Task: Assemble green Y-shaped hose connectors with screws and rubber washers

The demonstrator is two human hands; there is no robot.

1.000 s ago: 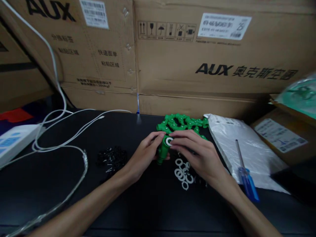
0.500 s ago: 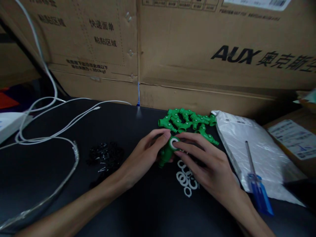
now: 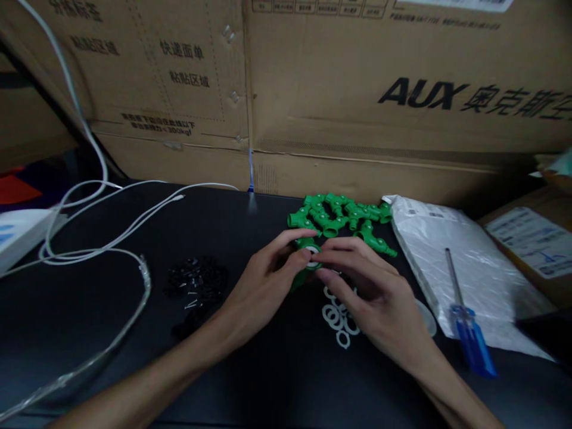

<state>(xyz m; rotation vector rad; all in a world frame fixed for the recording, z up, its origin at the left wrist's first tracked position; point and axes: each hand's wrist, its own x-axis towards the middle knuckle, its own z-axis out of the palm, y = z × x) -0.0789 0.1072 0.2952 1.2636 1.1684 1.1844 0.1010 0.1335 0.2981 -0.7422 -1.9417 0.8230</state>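
Observation:
A green plastic pipe fitting [image 3: 306,242] is between my hands above the black table, its round opening facing me. A white ring washer [image 3: 313,263] sits at that opening, partly covered by fingertips. My left hand [image 3: 268,271] is closed around the fitting, with the thumb pressed at the washer. From the other side, the fingertips of my right hand [image 3: 375,286] close on the fitting's rim beside the washer. Several loose white ring washers [image 3: 338,322] lie under my right hand. Behind my fingers stand several more green fittings [image 3: 333,226].
Small black parts [image 3: 199,277] with a few metal pins lie left of my forearm. White cables [image 3: 129,229] loop across the left. On the right, a blue-handled screwdriver [image 3: 471,339] rests on a white plastic mailer [image 3: 429,238]. A large cardboard box [image 3: 313,89] stands behind.
My left thumb has moved onto the washer at the opening, and the left hand now covers more of the fitting. The fitting's opening has tilted. The view has shifted slightly.

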